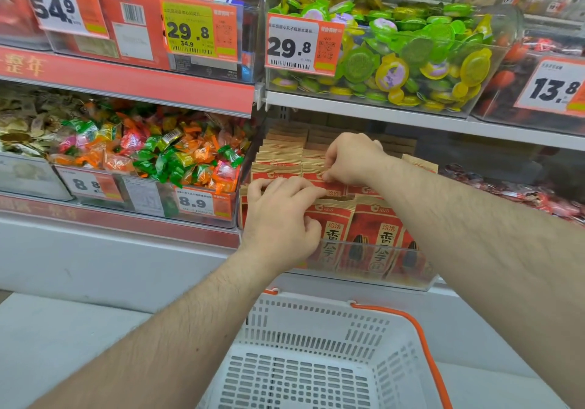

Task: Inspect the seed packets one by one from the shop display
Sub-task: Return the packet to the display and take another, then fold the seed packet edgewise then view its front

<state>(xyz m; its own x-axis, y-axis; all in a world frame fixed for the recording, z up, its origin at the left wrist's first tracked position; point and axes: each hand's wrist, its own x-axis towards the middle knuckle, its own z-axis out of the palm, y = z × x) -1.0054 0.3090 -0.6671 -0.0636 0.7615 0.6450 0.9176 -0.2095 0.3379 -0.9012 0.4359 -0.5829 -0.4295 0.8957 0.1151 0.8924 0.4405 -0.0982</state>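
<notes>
Seed packets (335, 234), red and kraft-brown, standing upright in close rows inside a clear display bin (373, 277); front row behind the bin's low transparent lip, further rows stepping back and up behind it, tops exposed; grey shelf edge (411, 117) overhanging the rear rows, leaving a shallow gap above the packet tops; open room only in front of and above the front rows.

Left hand (280, 218) at the bin's front left corner, back of hand up, fingers curled over the top edge of a front-row packet, thumb against its printed face; grasping that packet, still seated in the bin.

Right hand (351, 160) further back over the middle rows, knuckles up, fingertips pinching the top edge of a packet there; forearm running in from the lower right, crossing above the bin's right half.

White slotted shopping basket (316, 323) with orange handle (427, 345), directly below the bin's front lip.

Wrapped candies (164, 152), orange and green, in a neighbouring bin just left of the seed bin, price tag (202, 203) reading 8.9 on its front; green and yellow jelly cups (411, 51) in a clear tub on the shelf above the seed bin, tagged 29.8.
</notes>
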